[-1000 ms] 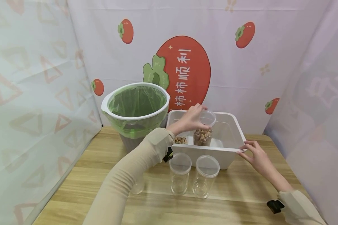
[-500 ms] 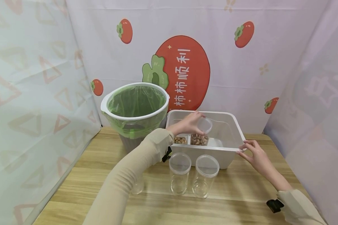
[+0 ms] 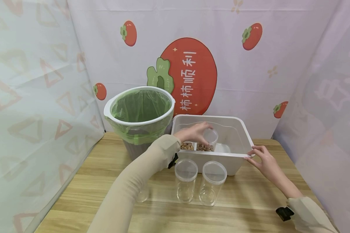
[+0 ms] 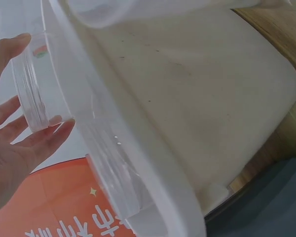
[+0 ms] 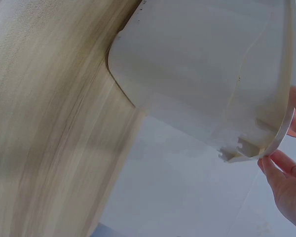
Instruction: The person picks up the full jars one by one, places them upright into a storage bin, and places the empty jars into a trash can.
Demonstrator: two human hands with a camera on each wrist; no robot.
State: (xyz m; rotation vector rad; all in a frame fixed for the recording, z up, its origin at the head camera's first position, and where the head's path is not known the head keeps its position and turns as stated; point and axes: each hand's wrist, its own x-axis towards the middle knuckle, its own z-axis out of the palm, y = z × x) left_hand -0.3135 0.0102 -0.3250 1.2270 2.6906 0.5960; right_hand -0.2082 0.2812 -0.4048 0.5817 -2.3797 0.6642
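My left hand (image 3: 192, 132) reaches into the white plastic tub (image 3: 221, 165) and holds a clear lidded jar (image 3: 211, 136) of nuts by its top. In the left wrist view, the thumb and fingers span the two sides of the jar's lid (image 4: 30, 86). Cashew-like nuts show low in this jar, partly behind the tub's front rim. Beside it in the tub, lighter nuts (image 3: 187, 146) show in another jar, mostly covered by the left hand. My right hand (image 3: 263, 161) pinches the tub's front right corner, thumb and fingers on the rim (image 5: 281, 136).
Two clear lidded jars without contents (image 3: 186, 181) (image 3: 212, 184) stand before the tub. Part of another clear jar (image 3: 143, 194) shows beside the left sleeve. A grey bin (image 3: 134, 147) with a green liner stands left of the tub on the wooden table (image 3: 84, 181).
My left hand has lowered the jar of nuts deeper into the tub, so its lid now sits lower, just above the front rim. My right hand has stayed on the tub's corner.
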